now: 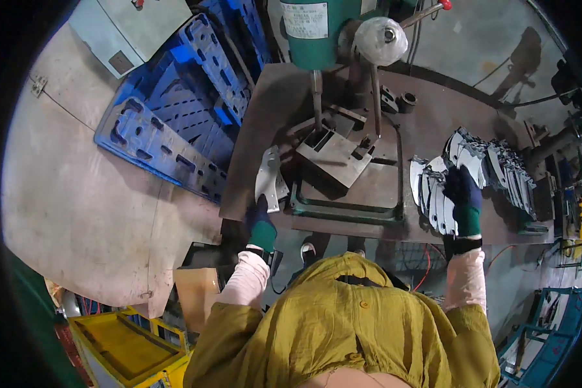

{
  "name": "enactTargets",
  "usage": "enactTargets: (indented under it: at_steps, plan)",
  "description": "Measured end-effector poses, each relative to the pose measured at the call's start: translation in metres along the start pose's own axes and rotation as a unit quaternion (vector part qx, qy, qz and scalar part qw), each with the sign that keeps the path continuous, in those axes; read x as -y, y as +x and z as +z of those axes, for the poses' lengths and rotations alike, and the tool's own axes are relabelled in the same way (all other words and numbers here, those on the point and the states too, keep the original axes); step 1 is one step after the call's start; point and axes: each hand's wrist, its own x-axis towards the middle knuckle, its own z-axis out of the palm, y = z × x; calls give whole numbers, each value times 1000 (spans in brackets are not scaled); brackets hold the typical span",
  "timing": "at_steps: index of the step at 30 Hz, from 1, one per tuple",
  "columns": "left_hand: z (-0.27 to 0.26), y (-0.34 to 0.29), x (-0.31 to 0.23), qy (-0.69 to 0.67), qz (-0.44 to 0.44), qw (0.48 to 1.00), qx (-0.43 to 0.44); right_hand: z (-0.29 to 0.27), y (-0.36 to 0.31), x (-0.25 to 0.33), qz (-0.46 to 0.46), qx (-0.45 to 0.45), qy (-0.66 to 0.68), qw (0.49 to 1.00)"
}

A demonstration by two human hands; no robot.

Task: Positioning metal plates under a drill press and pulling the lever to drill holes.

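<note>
Metal plate (pixel 267 176) on the table (pixel 249 132), left side, long axis roughly fore-aft. Left hand (pixel 261 218) is nearer, touching its near end; can't tell if gripped. Right hand (pixel 463 197) well apart, on the plate pile (pixel 434 205), finger closure hidden. Steel fixture (pixel 335 160) sits farther, between hands.

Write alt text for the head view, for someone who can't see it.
A person's gloved left grip touches a curved metal plate on a brown worktable, while the right grip is on a pile of similar plates. Between them, a slotted metal block sits below a green machine. Blue plastic pallets are left of the worktable.
</note>
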Motion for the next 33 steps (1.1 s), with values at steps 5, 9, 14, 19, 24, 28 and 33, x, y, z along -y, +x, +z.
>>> enactTargets:
  at_steps: [5,9,14,19,24,28,33]
  plan:
    - [24,-11,-43,-21,-109,993,26,-93,4,-43,42,-91,-15,995]
    - [32,57,50,16,86,993,-79,-102,-4,-56,64,-126,-23,990]
    - [30,102,72,592,207,779,-12,-170,9,-81,-85,-140,-426,890]
    - [74,29,-4,675,224,686,151,-146,-40,-48,117,43,-643,756]
    - [70,13,-44,64,-49,997,15,-124,-53,-70,-71,-52,-813,576]
    - [45,32,-14,-107,-37,993,-39,-149,-31,-90,-78,-92,-807,578]
    - [44,34,-28,328,6,932,-151,-167,-22,-86,-68,-29,-817,572]
